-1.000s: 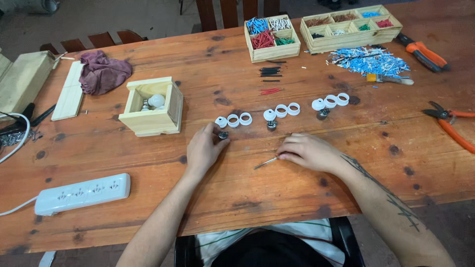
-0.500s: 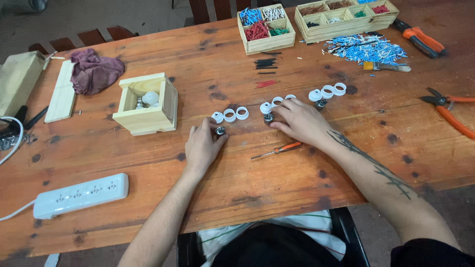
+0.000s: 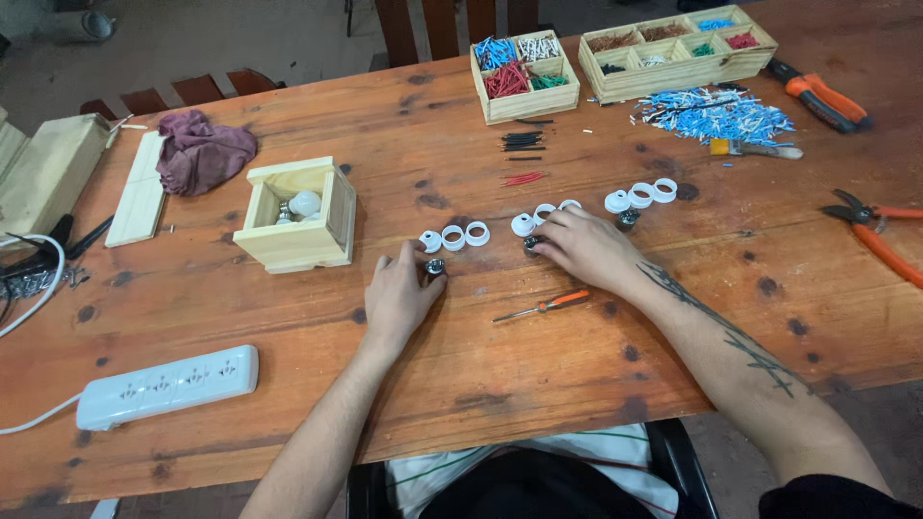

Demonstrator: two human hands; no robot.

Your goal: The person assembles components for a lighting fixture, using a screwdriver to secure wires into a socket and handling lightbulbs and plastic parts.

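Head view: your left hand [image 3: 399, 298] pinches a small metal socket part [image 3: 436, 266] near the bench's middle, just below three white rings [image 3: 454, 236]. Your right hand [image 3: 586, 250] lies curled over another dark part [image 3: 532, 243] by the next ring group; grip hidden, can't tell. Risk: the screwdriver [image 3: 546, 306] sits loose by your right wrist, so a sweep could roll it toward the near edge.

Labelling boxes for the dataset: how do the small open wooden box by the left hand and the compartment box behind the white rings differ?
The small wooden box has one undivided space; the compartment box is split into four. The small box holds white bulbs; the compartment box holds sorted wire pieces, blue, white, red and green. The small box sits nearer the left hand; the compartment box lies farther back. Both are pale, lidless wood.
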